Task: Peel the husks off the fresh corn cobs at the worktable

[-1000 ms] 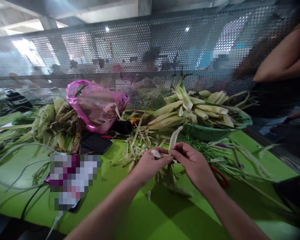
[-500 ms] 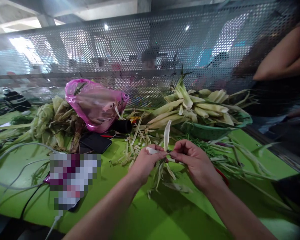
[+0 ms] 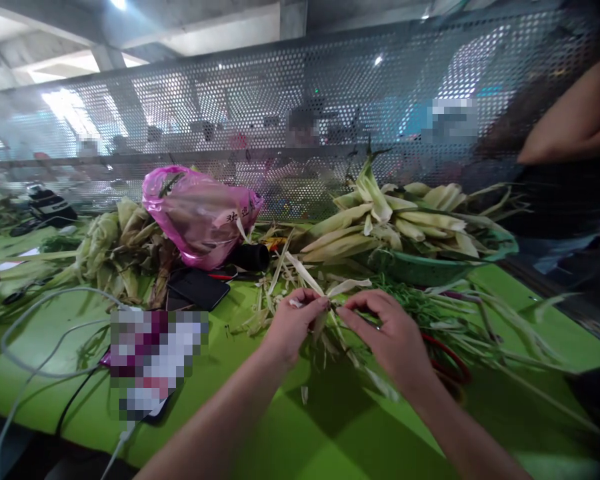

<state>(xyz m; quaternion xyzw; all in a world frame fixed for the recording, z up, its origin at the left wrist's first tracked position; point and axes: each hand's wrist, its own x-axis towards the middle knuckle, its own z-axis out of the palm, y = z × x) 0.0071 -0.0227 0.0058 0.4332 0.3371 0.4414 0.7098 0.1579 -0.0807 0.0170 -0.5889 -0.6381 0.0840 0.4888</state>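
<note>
My left hand (image 3: 293, 323) is closed in a pinch on a small bundle of corn husk strips (image 3: 325, 333). Two pale husk strips (image 3: 350, 287) spread upward from the pinch, and thinner shreds hang below it. A small white piece shows at the left fingers. My right hand (image 3: 395, 333) is also pinched, its thumb and forefinger at the bundle's right side; the exact bit between them is mostly hidden. Beside my right wrist lies a red loop (image 3: 450, 357), which looks like a scissors handle.
A green basket (image 3: 430, 267) heaped with corn husks (image 3: 410, 217) stands at the back right. A pink plastic bag (image 3: 200, 213), more husks (image 3: 110, 253), a black phone (image 3: 200, 288) and cables (image 3: 7, 360) lie leftward. Another person's arm (image 3: 575, 123) is at right; a perforated screen (image 3: 220, 93) stands behind.
The upright husk piece now leans, with two strips splayed apart above the pinch. Both hands stay close together. A person's hand has come into view at the far left edge.
</note>
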